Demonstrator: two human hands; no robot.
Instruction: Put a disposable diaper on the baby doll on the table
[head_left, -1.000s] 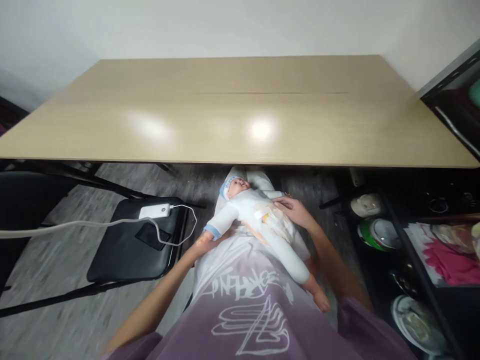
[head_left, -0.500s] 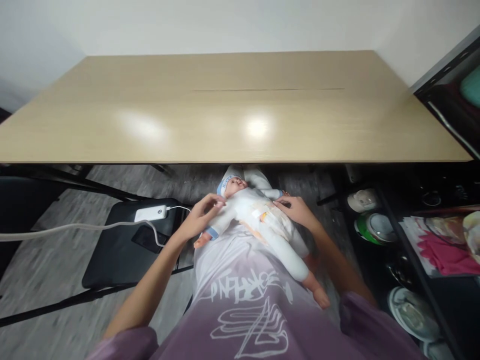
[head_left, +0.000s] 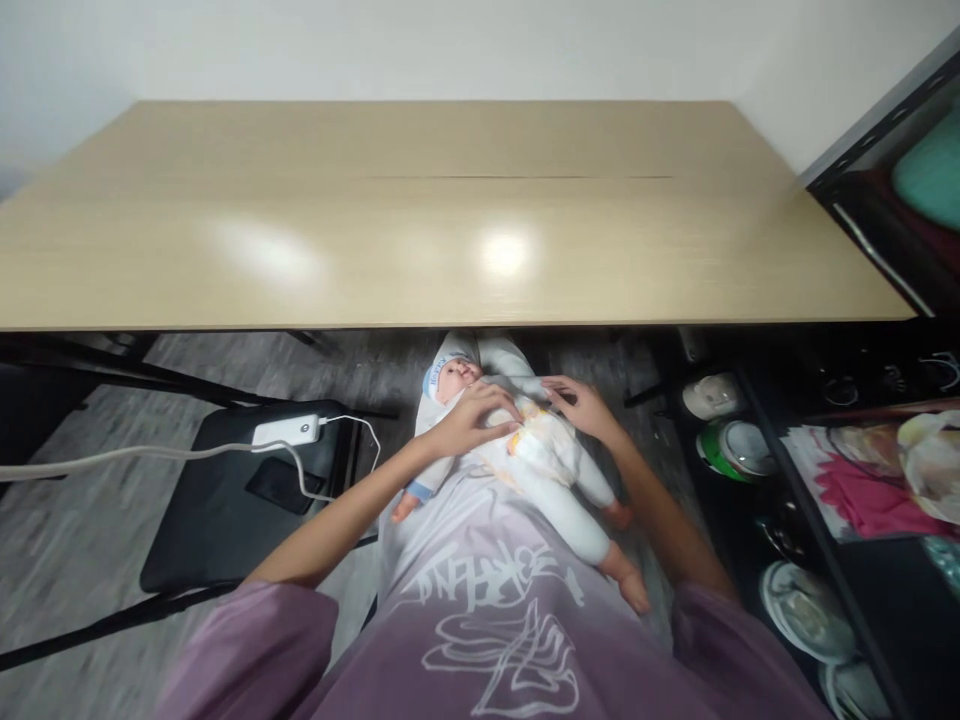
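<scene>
A baby doll (head_left: 457, 376) in a white suit and blue-trimmed cap lies face up across my lap, its legs toward me on the right. A white diaper (head_left: 551, 448) with orange-yellow patches is around its hips. My left hand (head_left: 478, 418) rests over the doll's belly, fingers curved and thumb apart, beside the diaper's upper edge. At the doll's far side, my right hand (head_left: 576, 402) touches near the diaper's waist, with thumb and forefinger slightly apart. My left fingers partly cover the doll's chest.
A wooden table (head_left: 420, 240) spans the view ahead, its edge over the doll's head end. On the left, a black chair (head_left: 202, 530) bears a white power bank (head_left: 285, 432), a dark phone (head_left: 281, 486) and cables. A dark shelf (head_left: 900, 590) with bowls and a pink cloth (head_left: 862, 490) stands right.
My left hand has moved right, from the doll's shoulder onto its belly. My right hand has shifted slightly up and left along the diaper's edge. The view has shifted a little.
</scene>
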